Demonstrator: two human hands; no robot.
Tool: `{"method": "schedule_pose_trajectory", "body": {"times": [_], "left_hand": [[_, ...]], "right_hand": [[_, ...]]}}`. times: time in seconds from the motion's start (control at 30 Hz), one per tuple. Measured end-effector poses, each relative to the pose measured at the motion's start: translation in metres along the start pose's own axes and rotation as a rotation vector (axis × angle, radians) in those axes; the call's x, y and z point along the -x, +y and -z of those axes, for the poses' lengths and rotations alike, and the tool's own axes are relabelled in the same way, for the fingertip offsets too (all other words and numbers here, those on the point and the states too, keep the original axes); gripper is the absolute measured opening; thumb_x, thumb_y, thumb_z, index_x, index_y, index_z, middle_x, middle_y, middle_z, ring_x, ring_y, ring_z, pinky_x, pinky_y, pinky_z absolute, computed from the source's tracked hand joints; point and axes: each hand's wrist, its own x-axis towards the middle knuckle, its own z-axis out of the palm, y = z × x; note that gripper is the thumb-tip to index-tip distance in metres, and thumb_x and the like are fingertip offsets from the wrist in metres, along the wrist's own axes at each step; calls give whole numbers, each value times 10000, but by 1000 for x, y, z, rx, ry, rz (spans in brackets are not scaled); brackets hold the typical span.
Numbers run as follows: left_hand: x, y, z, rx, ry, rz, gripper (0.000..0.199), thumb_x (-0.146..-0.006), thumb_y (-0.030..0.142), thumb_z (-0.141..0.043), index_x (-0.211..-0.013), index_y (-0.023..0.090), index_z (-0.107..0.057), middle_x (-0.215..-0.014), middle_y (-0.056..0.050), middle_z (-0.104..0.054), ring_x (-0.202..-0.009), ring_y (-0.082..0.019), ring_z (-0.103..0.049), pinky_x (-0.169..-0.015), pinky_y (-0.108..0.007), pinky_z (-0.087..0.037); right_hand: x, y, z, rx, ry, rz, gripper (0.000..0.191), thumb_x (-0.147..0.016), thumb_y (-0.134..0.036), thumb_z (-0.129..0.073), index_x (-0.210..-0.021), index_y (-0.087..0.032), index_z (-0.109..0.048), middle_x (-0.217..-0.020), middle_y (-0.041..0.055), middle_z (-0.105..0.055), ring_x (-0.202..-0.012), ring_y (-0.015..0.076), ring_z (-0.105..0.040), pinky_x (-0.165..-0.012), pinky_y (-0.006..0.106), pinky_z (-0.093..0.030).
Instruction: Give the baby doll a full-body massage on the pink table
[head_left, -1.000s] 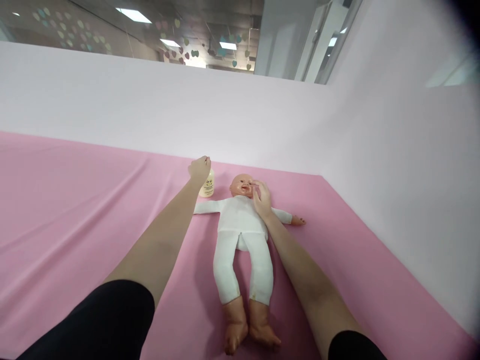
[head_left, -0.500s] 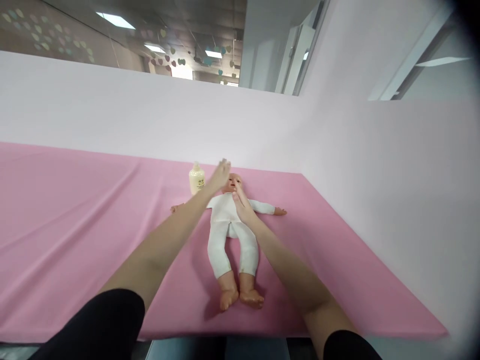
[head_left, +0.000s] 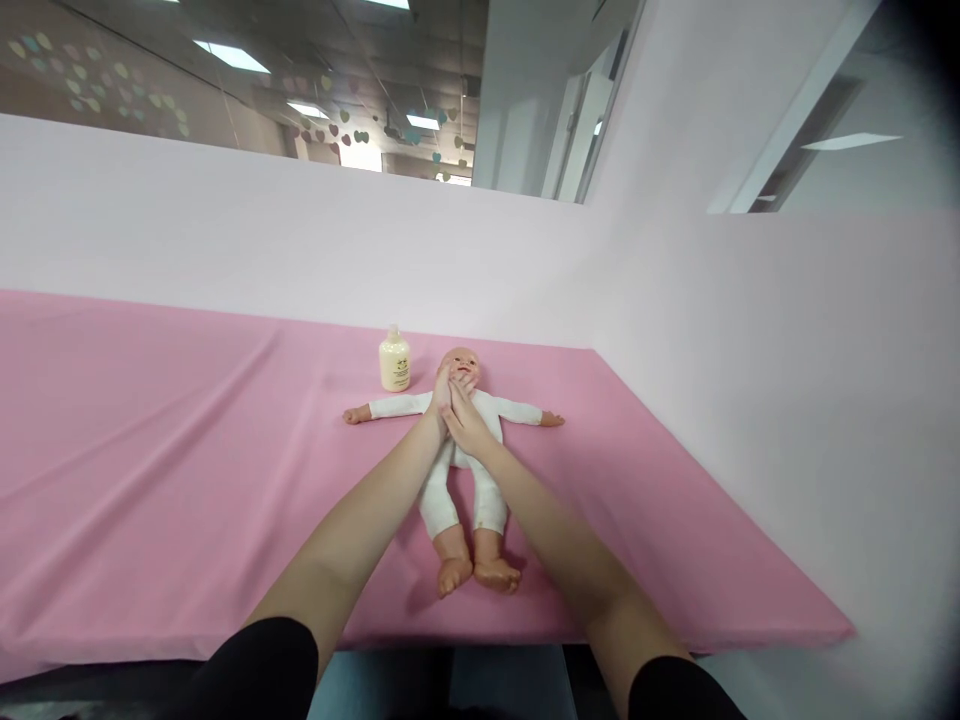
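My left hand point(head_left: 439, 398) and my right hand point(head_left: 466, 422) are pressed palm to palm, fingers stretched out and pointing away from me. No object shows between them. Behind and below them a baby doll point(head_left: 489, 490) in a white suit lies on its back, arms spread wide, bare feet towards me. My hands hide part of its chest and chin; I cannot tell whether they touch it. Left of the doll's head stands a pale yellow pump bottle point(head_left: 394, 362) with a dark printed label.
A pink sheet point(head_left: 187, 480) covers the padded table, with folds on the left. White walls point(head_left: 300, 240) rise behind and to the right. Above the back wall, a glass pane point(head_left: 420, 60) shows ceiling lights and hanging paper hearts.
My hands were apart, the left one higher near the doll's head. They have come together, and the left has moved down towards me. The doll's left-side arm is now uncovered.
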Motion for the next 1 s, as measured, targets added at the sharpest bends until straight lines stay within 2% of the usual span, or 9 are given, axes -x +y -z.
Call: {"method": "schedule_pose_trajectory", "body": {"times": [0.07, 0.13, 0.17, 0.23, 0.33, 0.47, 0.63, 0.8, 1.0], "left_hand": [[3, -14, 2, 48, 16, 41, 538, -950, 175, -129, -1316, 120, -519, -1338, -131, -538, -1357, -115, -356, -1127, -300, -288], [0, -25, 6, 90, 24, 94, 620, -951, 189, -56, -1153, 69, -630, -1271, -158, -584, -1278, -95, -461, -1066, -232, -331], [-2, -30, 8, 99, 16, 102, 627, -957, 223, -62, -1085, 82, -659, -1263, -159, -590, -1254, -97, -487, -996, -231, -411], [-7, -37, 12, 78, -34, 86, 556, -964, 283, -148, -1154, 87, -632, -1310, -141, -563, -1277, -118, -466, -1077, -253, -327], [-8, -42, 17, -48, -192, 41, 453, -950, 262, -278, -1308, 134, -525, -1432, -109, -447, -1379, -165, -324, -1150, -347, -231], [1, -42, 22, -162, -274, 99, 505, -958, 330, -272, -1434, 182, -351, -1538, -83, -253, -1429, -223, -196, -1150, -443, -196], [9, -37, 23, -221, -288, 196, 556, -953, 361, -242, -1477, 175, -258, -1553, -102, -194, -1431, -268, -173, -1144, -466, -187], [15, -36, 20, -243, -292, 238, 619, -939, 427, -237, -1494, 154, -200, -1563, -113, -141, -1431, -316, -150, -1132, -522, -174], [20, -33, 19, -308, -255, 230, 602, -945, 411, -233, -1493, 163, -199, -1558, -115, -168, -1423, -319, -180, -1105, -570, -207]], "right_hand": [[5, 2, -4, 89, -114, -28, 664, -955, -500, -193, -1487, -105, -183, -1540, 126, -224, -1445, 210, -146, -1179, 415, -149], [10, 8, -5, 203, -199, -57, 676, -959, -488, -196, -1483, -63, -177, -1533, 160, -225, -1446, 238, -141, -1171, 452, -140], [12, 12, -5, 259, -229, -59, 678, -958, -486, -212, -1475, -46, -203, -1521, 175, -248, -1442, 253, -156, -1167, 465, -140], [14, 21, -4, 334, -264, -46, 647, -961, -466, -234, -1451, -47, -284, -1494, 176, -311, -1431, 258, -198, -1165, 459, -147], [12, 32, -2, 361, -286, -84, 568, -977, -400, -204, -1421, -86, -371, -1475, 142, -363, -1414, 225, -255, -1166, 423, -164], [6, 38, 0, 351, -268, -214, 538, -986, -383, -170, -1414, -147, -396, -1476, 95, -378, -1428, 210, -217, -1163, 443, -154], [7, 41, 3, 358, -200, -329, 540, -976, -435, -199, -1447, -209, -335, -1533, 59, -261, -1436, 251, -180, -1146, 496, -172], [21, 40, 6, 392, -116, -508, 644, -955, -456, -273, -1480, -87, -216, -1543, 147, -196, -1421, 336, -185, -1125, 517, -198], [47, 19, 3, 444, -149, -542, 687, -954, -437, -267, -1462, 18, -189, -1534, 224, -157, -1420, 372, -150, -1130, 524, -158]]}}
